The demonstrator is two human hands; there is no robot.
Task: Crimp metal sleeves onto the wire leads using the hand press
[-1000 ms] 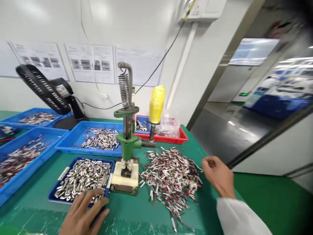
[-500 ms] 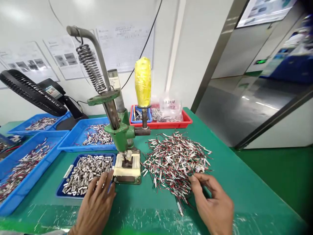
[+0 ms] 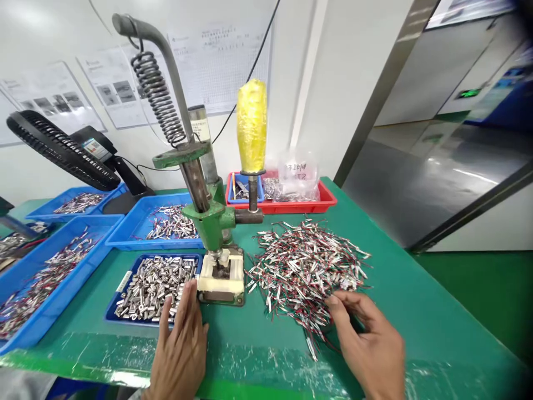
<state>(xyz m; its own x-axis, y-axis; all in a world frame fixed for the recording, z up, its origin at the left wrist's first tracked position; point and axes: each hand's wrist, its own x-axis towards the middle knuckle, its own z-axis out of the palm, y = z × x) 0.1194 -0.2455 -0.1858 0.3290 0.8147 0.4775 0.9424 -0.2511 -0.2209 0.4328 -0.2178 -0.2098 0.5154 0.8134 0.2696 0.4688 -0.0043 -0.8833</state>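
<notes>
Wired pieces (image 3: pixel 310 261) are heaped on the green table (image 3: pixel 258 339), to the right of the hand press (image 3: pixel 208 222). At the heap's near right edge, the thumb and forefinger of the right hand (image 3: pixel 370 347) are brought close together; whether a piece is pinched between them cannot be told. The left hand (image 3: pixel 181 347) is held with its fingers extended at the near right corner of the dark blue tray (image 3: pixel 111 314), and nothing is seen gripped in it. Each piece is judged light, with a stiffer pale body and thin, bendy wires that are easily snagged or strained; it is best taken by the body. The metal tubes (image 3: pixel 154 289) in the tray look hard and slippery, and are best pinched across their sides.
</notes>
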